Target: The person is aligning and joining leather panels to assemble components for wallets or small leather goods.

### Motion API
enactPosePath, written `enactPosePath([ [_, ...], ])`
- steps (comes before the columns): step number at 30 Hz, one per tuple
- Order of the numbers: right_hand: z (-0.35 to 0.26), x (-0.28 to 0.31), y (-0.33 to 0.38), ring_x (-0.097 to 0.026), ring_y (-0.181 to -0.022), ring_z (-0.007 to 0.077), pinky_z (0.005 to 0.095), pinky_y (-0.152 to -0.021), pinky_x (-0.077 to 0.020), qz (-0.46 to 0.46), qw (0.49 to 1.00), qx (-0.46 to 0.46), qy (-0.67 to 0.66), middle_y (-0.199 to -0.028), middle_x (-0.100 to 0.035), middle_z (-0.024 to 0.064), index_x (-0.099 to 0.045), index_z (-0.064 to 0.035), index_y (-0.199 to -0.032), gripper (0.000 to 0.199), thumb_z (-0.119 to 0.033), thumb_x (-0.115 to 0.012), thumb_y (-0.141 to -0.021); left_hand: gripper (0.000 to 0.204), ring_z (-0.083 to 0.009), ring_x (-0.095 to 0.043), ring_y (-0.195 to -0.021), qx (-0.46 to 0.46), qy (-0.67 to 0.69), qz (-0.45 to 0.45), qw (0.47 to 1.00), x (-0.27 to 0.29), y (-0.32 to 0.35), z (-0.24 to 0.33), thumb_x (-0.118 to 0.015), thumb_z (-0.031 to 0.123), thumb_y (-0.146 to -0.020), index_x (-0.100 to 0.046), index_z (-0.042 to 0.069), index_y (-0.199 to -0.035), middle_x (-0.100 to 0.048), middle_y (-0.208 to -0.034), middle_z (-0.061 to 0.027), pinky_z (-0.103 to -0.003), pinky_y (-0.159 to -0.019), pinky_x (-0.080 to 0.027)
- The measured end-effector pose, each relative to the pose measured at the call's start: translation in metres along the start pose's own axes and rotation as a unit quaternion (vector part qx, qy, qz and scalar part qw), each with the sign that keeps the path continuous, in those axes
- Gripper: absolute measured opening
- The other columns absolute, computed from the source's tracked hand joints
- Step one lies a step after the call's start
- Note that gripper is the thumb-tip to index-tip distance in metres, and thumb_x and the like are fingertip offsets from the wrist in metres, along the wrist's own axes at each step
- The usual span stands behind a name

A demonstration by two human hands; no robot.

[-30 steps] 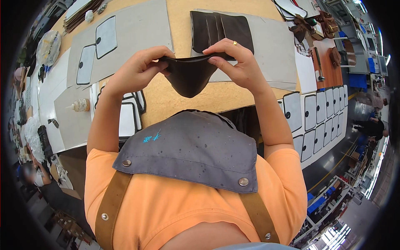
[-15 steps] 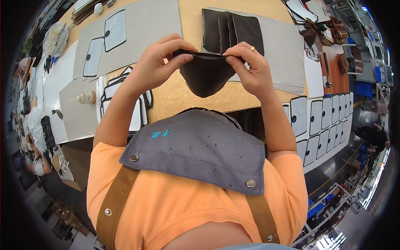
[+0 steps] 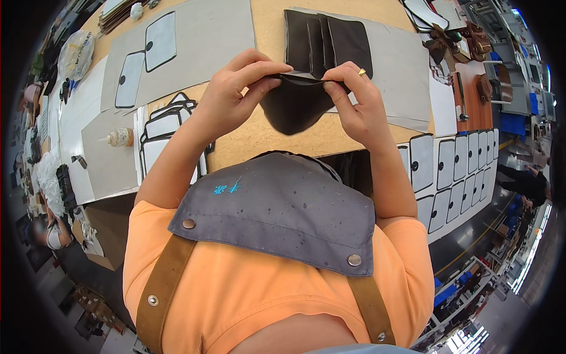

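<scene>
A dark, soft leather-like piece [image 3: 298, 109] hangs between my hands above the front of the table, its lower part rounded and its upper edge parted a little. My left hand [image 3: 243, 88] pinches that edge at its left end, thumb below and fingers above. At the right end, my right hand [image 3: 352, 94], with a ring on one finger, pinches the same edge. Just beyond, several similar dark pieces [image 3: 348, 47] lie overlapping on a grey board [image 3: 398, 76].
Pale panels with black borders [image 3: 160, 41] lie on a grey sheet at left. More are stacked [image 3: 168, 124] by my left forearm, near a small glue bottle [image 3: 122, 138]. Rows of bordered panels [image 3: 446, 162] stand at right, below a hammer [image 3: 461, 100]. A person [image 3: 527, 183] is at far right.
My left hand has shifted slightly right along the upper edge, and the gap between my hands is narrower. The dark piece's mouth has opened a little. The person at right has moved.
</scene>
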State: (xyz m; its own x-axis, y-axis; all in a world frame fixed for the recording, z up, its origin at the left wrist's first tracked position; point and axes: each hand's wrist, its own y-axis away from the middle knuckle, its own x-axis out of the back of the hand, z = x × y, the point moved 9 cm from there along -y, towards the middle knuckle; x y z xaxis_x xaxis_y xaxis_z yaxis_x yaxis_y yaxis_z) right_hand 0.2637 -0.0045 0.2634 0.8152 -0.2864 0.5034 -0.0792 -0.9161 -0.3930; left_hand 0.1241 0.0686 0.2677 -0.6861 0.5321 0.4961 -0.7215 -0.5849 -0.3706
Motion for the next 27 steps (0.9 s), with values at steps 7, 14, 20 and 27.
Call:
enactPosePath([
  [7, -0.013, 0.001, 0.001, -0.053, -0.077, 0.0219, 0.0327, -0.077, -0.0365, -0.001, 0.995, 0.05, 0.081, -0.078, -0.056, 0.0048, -0.057, -0.0054, -0.09, 0.007, -0.004, -0.056, -0.082, 0.011, -0.014, -0.056, -0.069, 0.014, 0.027, -0.018, 0.999, -0.005, 0.0, -0.008, -0.058, 0.0, -0.084, -0.063, 0.002, -0.094, -0.055, -0.085, -0.0045, -0.025, -0.06, -0.045],
  [14, -0.028, -0.001, 0.006, -0.053, -0.086, 0.0237, 0.0337, -0.08, -0.0375, 0.025, 0.989, 0.111, 0.092, -0.088, -0.057, 0.0062, -0.057, -0.0058, -0.092, 0.013, 0.001, -0.053, -0.081, 0.013, -0.0138, -0.056, -0.077, -0.012, 0.084, -0.056, 0.995, -0.007, -0.003, -0.001, -0.052, -0.004, -0.086, -0.059, 0.0, -0.096, -0.052, -0.093, -0.0056, -0.024, -0.067, -0.047],
  [20, -0.023, -0.006, 0.009, -0.047, -0.085, 0.0236, 0.0331, -0.078, -0.0394, -0.046, 0.99, 0.07, -0.111, -0.087, -0.052, 0.0081, -0.056, -0.0049, -0.091, 0.012, -0.001, -0.056, -0.08, 0.012, -0.0119, -0.051, -0.082, 0.006, 0.224, -0.193, 0.955, -0.019, -0.007, 0.005, -0.047, 0.002, -0.091, -0.058, 0.0, -0.096, -0.049, -0.097, -0.005, -0.025, -0.072, -0.044],
  [27, -0.029, -0.015, 0.011, -0.046, -0.087, 0.0213, 0.0324, -0.079, -0.0381, -0.082, 0.987, 0.085, -0.107, -0.086, -0.051, 0.0058, -0.059, -0.0056, -0.087, 0.016, -0.011, -0.067, -0.075, 0.015, -0.0145, -0.047, -0.086, 0.008, 0.286, -0.271, 0.919, -0.031, -0.007, 0.009, -0.05, 0.013, -0.091, -0.058, 0.001, -0.087, -0.046, -0.092, -0.0053, -0.027, -0.076, -0.041],
])
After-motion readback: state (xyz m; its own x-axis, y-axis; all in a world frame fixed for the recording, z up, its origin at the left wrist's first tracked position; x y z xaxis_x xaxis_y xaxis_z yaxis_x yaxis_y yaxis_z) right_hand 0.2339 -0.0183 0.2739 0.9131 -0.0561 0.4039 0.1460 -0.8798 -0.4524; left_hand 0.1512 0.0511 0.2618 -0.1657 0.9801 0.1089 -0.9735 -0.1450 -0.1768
